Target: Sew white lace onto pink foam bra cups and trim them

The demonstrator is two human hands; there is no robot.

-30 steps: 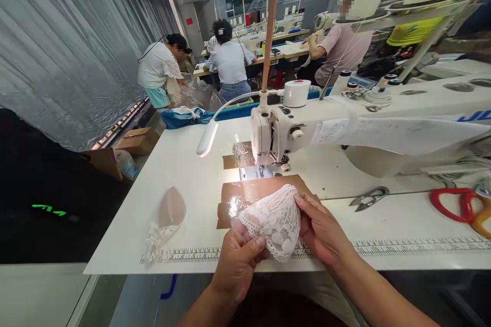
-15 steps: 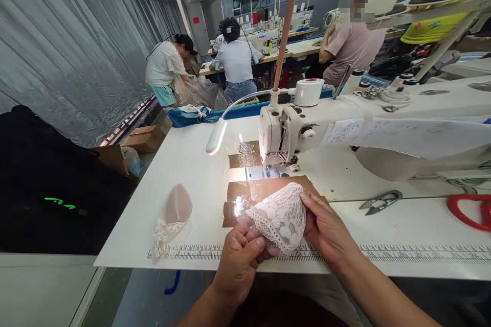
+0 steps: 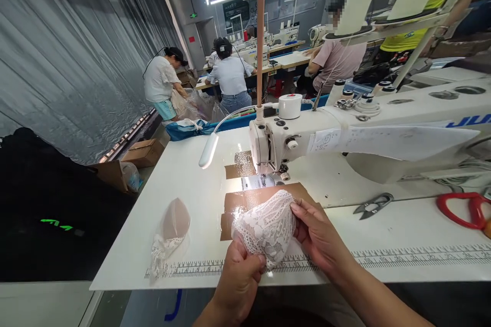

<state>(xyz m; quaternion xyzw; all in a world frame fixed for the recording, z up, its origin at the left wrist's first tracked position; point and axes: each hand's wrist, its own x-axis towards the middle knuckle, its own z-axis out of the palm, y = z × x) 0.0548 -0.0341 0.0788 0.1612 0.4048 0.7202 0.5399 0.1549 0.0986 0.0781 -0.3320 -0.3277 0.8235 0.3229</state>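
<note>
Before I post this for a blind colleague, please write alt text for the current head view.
A person's left hand and right hand hold a white lace piece in front of a sewing machine. On the white table, a beige-and-lace piece lies to the left; snips and red-handled scissors lie right.

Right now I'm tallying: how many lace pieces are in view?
2: one lace piece in the left hand and right hand; another lace piece on the table, leftward. Others may be hidden.

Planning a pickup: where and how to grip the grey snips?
Probably the rounded handle end, fingers coming from above and the right: the snips lie flat, blade tips pointing left, with the sewing machine behind.
</note>
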